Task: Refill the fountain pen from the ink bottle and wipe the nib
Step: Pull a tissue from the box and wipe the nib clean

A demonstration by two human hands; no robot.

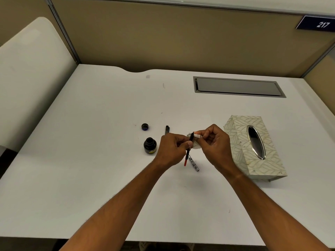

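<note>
The pen (188,149) is gripped in the closed left hand (172,149) above the table (90,160), its long axis tilted nib-up into the tissue (196,141) pinched by the closed right hand (213,142), the open ink bottle (150,145) standing just left.

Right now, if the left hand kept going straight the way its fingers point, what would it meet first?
The left hand points right, so it would first meet the tissue pinched by the right hand, almost at once. Beyond lies the tissue box; depth is unclear.
</note>
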